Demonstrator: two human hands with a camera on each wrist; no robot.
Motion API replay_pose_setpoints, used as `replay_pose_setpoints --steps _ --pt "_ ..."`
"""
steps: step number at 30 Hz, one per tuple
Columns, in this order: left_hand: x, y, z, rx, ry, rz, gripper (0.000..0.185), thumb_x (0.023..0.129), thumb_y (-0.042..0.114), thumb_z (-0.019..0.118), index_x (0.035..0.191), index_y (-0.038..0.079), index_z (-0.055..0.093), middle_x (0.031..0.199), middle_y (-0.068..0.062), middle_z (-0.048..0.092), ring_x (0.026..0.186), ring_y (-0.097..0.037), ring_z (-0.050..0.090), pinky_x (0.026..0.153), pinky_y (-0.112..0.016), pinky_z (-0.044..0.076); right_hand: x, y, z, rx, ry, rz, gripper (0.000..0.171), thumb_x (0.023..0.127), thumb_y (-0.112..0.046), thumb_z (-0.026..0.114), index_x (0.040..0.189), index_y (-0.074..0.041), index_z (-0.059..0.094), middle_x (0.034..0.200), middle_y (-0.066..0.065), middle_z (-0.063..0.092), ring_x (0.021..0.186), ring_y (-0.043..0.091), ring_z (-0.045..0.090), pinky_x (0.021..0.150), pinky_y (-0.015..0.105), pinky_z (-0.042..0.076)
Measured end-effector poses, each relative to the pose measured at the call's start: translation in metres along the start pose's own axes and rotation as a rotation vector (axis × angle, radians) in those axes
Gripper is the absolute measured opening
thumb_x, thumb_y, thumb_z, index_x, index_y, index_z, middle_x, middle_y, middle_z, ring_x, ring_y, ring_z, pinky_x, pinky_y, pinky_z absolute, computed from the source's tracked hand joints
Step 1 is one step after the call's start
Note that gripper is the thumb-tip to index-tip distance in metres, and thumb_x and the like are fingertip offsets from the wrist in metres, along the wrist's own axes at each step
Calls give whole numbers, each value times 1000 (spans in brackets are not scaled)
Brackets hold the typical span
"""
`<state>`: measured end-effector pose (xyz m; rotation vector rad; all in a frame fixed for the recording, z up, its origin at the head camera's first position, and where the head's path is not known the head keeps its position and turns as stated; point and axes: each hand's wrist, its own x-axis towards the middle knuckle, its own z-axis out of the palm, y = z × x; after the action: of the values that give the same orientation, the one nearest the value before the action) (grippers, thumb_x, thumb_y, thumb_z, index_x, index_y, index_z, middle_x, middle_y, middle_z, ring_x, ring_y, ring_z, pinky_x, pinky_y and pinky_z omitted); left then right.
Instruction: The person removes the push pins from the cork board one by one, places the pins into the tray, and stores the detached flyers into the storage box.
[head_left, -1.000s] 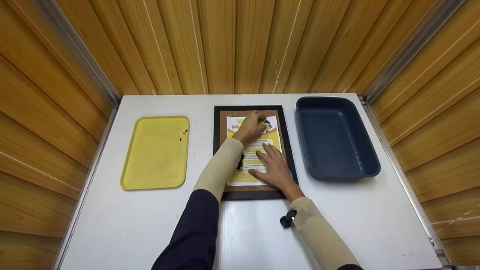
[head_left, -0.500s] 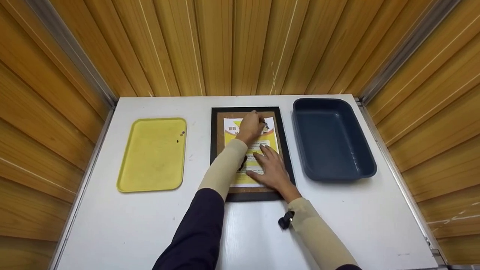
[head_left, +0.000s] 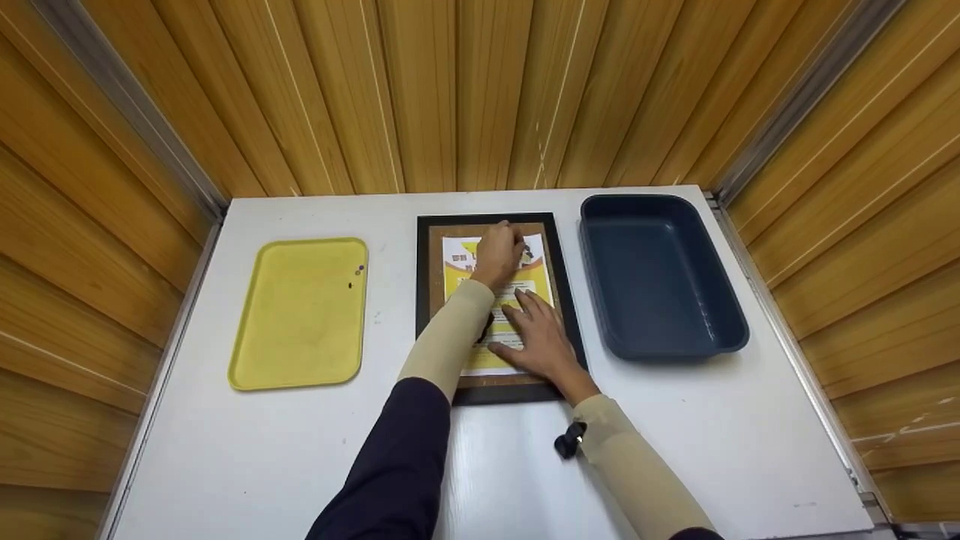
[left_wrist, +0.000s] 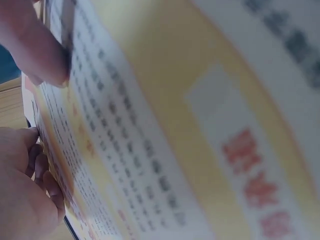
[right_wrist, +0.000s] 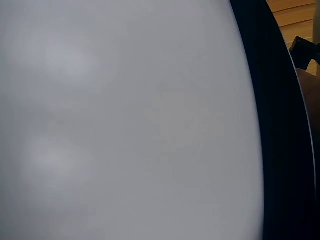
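A printed yellow-and-white sheet of paper (head_left: 456, 274) lies on a brown cork board (head_left: 436, 259) with a black frame (head_left: 424, 300). My left hand (head_left: 496, 255) is at the sheet's upper part with its fingers curled and bunched near the right corner; I cannot tell what, if anything, they pinch. In the left wrist view that curled hand (left_wrist: 25, 185) is right at the paper (left_wrist: 170, 125). Lower down, my right hand (head_left: 538, 335) rests on the sheet, fingers spread. One finger (left_wrist: 42, 55) shows large at that wrist view's upper left.
A yellow tray (head_left: 300, 315) with several tiny dark items (head_left: 361, 268) near its right edge lies to the left. To the right stands a deep navy bin (head_left: 660, 277). The white table (head_left: 300, 465) ends at a wood-panelled wall (head_left: 420, 97).
The left forearm and wrist have swung slightly to the right while the left fingers stay near the sheet's top. The right hand stays put on the paper. The head view has shifted slightly.
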<state>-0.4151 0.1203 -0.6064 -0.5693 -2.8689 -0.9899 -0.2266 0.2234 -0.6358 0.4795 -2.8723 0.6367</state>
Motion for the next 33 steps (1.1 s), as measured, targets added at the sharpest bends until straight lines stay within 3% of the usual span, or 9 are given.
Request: replay_pose_setpoints --steps 10,15,22,26,31,33 --pt "-5 0 -3 -57 -12 -53 11 105 19 69 106 13 77 102 0 63 92 -14 61 83 -33 54 -1 -2 0 1 -10 2 85 90 -74 63 153 -17 59 168 15 36 157 37 26 123 64 22" --pt "-6 -6 -5 -168 20 -82 14 106 19 67 108 11 78 103 -1 64 92 -13 63 82 -30 55 0 -2 0 -5 -9 5 86 89 -75 64 152 -16 59 168 14 36 157 37 27 123 65 22" --pt "-16 -17 -13 -288 14 -29 14 106 20 68 109 10 77 106 -1 67 94 -13 62 83 -29 53 0 0 -1 -8 -28 20 87 89 -75 65 153 -16 58 170 13 34 158 36 25 123 65 21" --pt "-27 -21 -27 -322 -20 15 15 106 22 67 112 11 77 109 -1 70 96 -13 64 86 -29 53 0 0 0 -6 -23 21 86 89 -74 66 153 -16 58 170 14 34 157 37 25 123 65 21" --pt "-40 -27 -58 -367 -73 59 18 107 26 67 117 13 75 112 0 70 102 -14 65 90 -30 54 3 1 -2 6 5 20 85 90 -73 67 151 -14 60 168 15 36 156 38 27 122 66 22" --pt "-44 -33 -71 -361 -65 71 18 107 26 67 116 13 75 111 0 71 101 -14 66 90 -30 54 4 1 -3 5 10 19 85 90 -73 67 151 -14 60 168 16 36 156 39 27 122 67 22"
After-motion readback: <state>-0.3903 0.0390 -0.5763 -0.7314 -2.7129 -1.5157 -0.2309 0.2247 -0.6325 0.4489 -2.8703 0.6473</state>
